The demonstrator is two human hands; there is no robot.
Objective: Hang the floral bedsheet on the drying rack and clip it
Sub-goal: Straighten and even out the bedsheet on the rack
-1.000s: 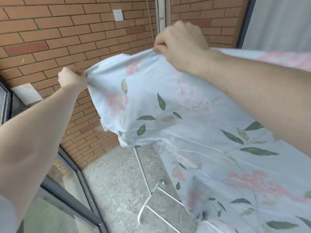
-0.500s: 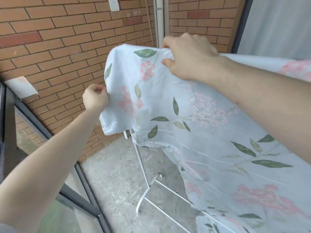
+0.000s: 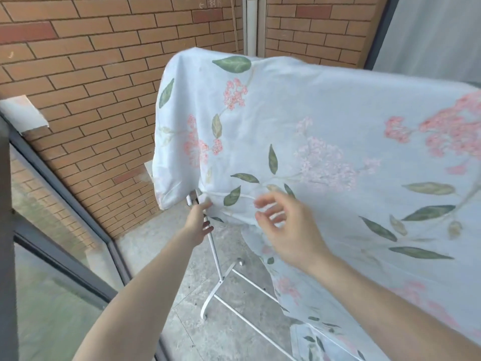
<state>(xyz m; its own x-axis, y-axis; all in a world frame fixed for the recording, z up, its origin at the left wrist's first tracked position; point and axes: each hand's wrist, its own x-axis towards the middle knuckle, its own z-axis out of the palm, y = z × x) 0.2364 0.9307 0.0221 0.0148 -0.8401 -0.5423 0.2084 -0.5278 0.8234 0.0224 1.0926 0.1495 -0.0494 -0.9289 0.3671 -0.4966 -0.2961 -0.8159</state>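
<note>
Head view: two hands [image 3: 199, 224] [image 3: 283, 230], one floral bedsheet [image 3: 325, 121].

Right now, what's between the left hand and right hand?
Head view: the lower hem of the floral bedsheet hangs between the left hand and the open right hand; the drying rack post stands by the left.

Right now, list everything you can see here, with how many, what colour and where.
bedsheet: one, pale blue with pink flowers and green leaves, draped over the rack, centre and right.
drying rack: one, white; its leg and foot show under the sheet.
brick wall: one, red-brown, behind and left.
pipe: one, white, upright on the wall, top centre.
glass railing: one, dark grey frame, lower left.
floor: grey stone, below.
left hand: one, at the rack's leg by the sheet's lower edge.
right hand: one, fingers spread, in front of the sheet, holding nothing.
</note>
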